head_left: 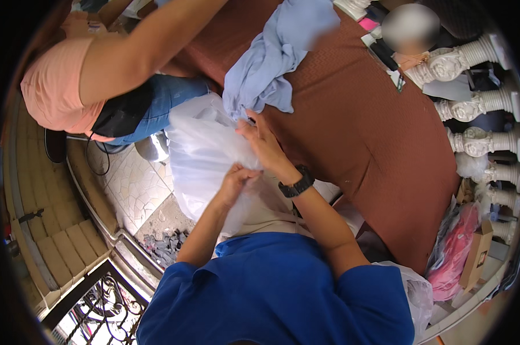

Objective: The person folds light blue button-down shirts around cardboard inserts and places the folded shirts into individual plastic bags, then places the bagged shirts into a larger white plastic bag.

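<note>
Head view, inspected remotely: I find the white plastic bag (194, 158) hanging at the near edge of the brown-covered table (380, 149), spread in front of the wearer. I record the left hand (237, 183) closed, thumb against fingers, apparently pinching the bag's film on its right side. The right hand (264, 145), with a black watch (297, 181) at the wrist, is raised just above it, fingers partly curled near the lower end of a light blue cloth (260, 75); whether it grips film or cloth I cannot tell.

On good handling of the film, my judgement is as follows. I would keep the left pinch firm and take a single layer between thumb and fingers, since thin plastic tends to cling to itself. I would work the right fingertips along the edge gently, because a hard pull could tear it. I would also hold the blue cloth apart from the film, as its loose folds could snag, and allow elbow room for the co-worker (59, 86) at left.
</note>
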`<state>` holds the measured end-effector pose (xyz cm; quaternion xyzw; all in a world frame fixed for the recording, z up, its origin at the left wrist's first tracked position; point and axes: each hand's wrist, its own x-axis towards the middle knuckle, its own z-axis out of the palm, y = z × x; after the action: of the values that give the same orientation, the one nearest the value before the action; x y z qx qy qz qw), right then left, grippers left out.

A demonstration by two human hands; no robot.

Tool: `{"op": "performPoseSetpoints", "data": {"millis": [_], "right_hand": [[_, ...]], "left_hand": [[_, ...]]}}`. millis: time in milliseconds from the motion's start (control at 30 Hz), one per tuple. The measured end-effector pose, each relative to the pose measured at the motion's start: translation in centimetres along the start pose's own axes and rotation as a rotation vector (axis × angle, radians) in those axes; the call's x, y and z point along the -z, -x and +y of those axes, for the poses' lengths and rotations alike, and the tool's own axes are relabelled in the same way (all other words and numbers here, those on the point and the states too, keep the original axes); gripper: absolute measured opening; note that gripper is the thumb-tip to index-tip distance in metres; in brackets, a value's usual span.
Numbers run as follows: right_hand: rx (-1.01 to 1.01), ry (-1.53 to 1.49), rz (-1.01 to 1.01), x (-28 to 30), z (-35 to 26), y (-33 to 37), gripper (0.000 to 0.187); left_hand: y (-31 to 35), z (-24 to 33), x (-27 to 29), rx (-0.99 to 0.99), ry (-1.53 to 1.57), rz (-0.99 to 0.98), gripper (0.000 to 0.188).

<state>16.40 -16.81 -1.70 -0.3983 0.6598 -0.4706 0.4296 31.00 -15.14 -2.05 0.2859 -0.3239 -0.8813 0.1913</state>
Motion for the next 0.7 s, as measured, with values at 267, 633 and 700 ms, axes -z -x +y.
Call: {"op": "performPoseSetpoints", "data": {"millis": [267,633,700], "right_hand": [[0.237,0.836,-0.061,2.5,1.3,1.1,0.028],[0.472,0.564,-0.175,3.0,1.1,1.6,0.028],[0.429,0.48,-0.163,4.7,-0.2,2.7,0.031]], "left_hand": [[7.3,2.4,-4.0,-0.201,-1.303,-0.338,0.09],[-8.3,-4.8,17.0,-0.048,-1.407,-0.262,0.055],[-12.4,-5.5,19.7,-0.036,-1.408,-0.019,0.053]]}}
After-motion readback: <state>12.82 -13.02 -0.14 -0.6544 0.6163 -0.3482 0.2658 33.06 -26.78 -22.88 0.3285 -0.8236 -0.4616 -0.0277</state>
